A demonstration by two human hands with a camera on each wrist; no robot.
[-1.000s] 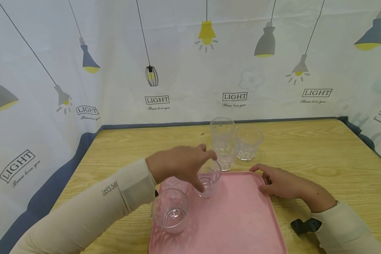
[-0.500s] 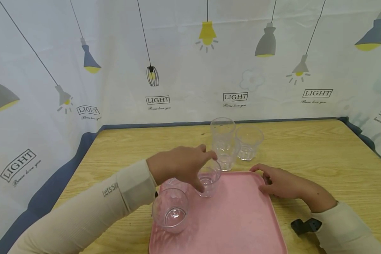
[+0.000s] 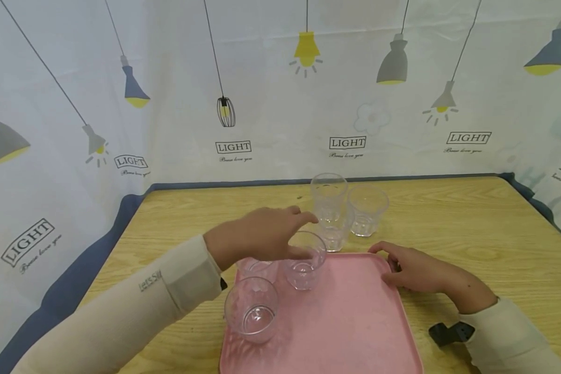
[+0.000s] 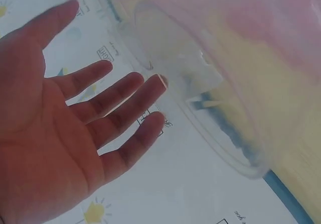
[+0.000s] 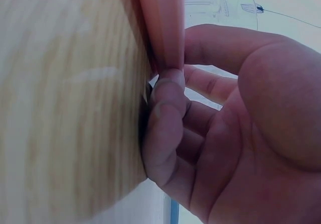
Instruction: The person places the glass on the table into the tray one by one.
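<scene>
A clear plastic cup (image 3: pixel 304 278) stands upright on the pink tray (image 3: pixel 346 322), near its far edge. Just above the cup's rim is my left hand (image 3: pixel 257 234), fingers and thumb spread, holding nothing. The left wrist view shows that palm with the fingers (image 4: pixel 130 101) straight and the cup (image 4: pixel 205 78) beside them. My right hand (image 3: pixel 416 270) grips the tray's right edge near the far corner. In the right wrist view, the thumb lies on the tray rim (image 5: pixel 163 23) and curled fingers are against its underside. Two more clear cups, a front one (image 3: pixel 252 317) and a partly hidden one (image 3: pixel 257 267), stand at the tray's left.
Beyond the tray, several clear cups, including one on the right (image 3: pixel 366 210), stand close together on the wooden table (image 3: pixel 205 208). Whether some are stacked I cannot tell. A printed white curtain (image 3: pixel 271 104) hangs behind the table.
My left hand has let go of the cup at the tray's far edge and risen slightly to the left. The right hand and the tray stay put.
</scene>
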